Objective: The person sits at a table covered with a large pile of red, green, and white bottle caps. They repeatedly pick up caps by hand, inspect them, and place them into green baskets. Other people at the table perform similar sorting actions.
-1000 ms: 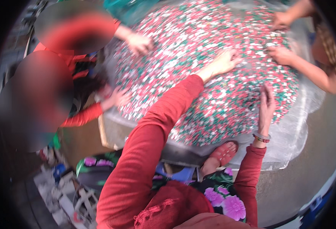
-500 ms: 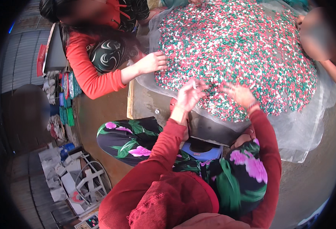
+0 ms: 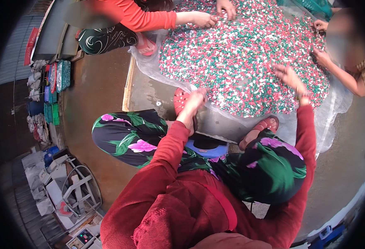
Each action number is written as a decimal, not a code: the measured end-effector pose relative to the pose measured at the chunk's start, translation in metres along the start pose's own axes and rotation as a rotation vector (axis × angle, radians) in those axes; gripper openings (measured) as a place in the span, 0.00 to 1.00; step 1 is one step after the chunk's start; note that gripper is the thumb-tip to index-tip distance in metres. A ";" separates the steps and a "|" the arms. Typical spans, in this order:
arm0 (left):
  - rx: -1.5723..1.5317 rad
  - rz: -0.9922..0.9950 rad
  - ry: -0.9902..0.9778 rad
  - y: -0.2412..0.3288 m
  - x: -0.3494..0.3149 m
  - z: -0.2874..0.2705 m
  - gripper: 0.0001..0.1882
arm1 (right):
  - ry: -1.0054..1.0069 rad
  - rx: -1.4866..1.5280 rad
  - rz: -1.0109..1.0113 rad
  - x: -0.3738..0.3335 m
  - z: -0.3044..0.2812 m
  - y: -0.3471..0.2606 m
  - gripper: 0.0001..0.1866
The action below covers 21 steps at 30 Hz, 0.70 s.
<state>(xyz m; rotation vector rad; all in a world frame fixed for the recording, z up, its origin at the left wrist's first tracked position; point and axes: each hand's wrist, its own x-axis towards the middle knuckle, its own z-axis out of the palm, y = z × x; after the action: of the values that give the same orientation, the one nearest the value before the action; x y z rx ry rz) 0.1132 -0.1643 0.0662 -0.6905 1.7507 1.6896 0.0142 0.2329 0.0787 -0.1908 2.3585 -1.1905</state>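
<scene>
A wide layer of small red, green and white pieces, like pebbles or beads (image 3: 232, 54), covers a clear plastic sheet (image 3: 325, 126) in front of me. At the near left edge of the layer is my left hand (image 3: 195, 100), its fingers curled together and slightly blurred; whatever they may hold is hidden. Farther right, my right hand (image 3: 289, 78) reaches over the pieces with its fingers stretched out, palm down, and no piece shows in it. My red sandals (image 3: 269, 123) stand at the sheet's near edge.
At the far left a co-worker's orange sleeve (image 3: 145, 17) and hand (image 3: 205, 19) reach over the pieces, beside another person's hand (image 3: 226, 8). A co-worker's hand (image 3: 324, 58) works at the right. A blue plastic stool (image 3: 209, 150) is between my legs; a machine (image 3: 78, 191) stands lower left.
My left hand has dropped toward the layer's near edge. My right hand has moved right. The orange-sleeved co-worker's arm has moved farther over the pieces, and the view has shifted.
</scene>
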 end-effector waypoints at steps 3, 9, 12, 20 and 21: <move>-0.014 -0.170 -0.173 -0.066 0.012 0.022 0.13 | 0.217 0.105 0.085 -0.064 0.042 0.031 0.21; -0.274 0.121 -0.699 -0.042 0.113 0.092 0.10 | 0.828 0.755 0.183 -0.245 0.158 0.161 0.20; -0.935 0.173 -0.609 0.172 0.101 0.134 0.22 | 1.019 0.849 0.501 -0.323 0.166 0.115 0.20; -0.049 0.641 -0.077 0.418 0.033 0.118 0.29 | 1.668 0.465 0.351 -0.408 0.089 -0.050 0.24; 0.565 0.743 0.013 0.414 0.022 0.115 0.27 | 1.674 0.248 0.318 -0.412 0.070 -0.090 0.25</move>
<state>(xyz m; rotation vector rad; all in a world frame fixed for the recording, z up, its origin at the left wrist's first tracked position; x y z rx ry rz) -0.1957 -0.0265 0.3324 0.2411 2.5249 1.4571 0.3983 0.2648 0.2630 1.8485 3.0773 -1.7281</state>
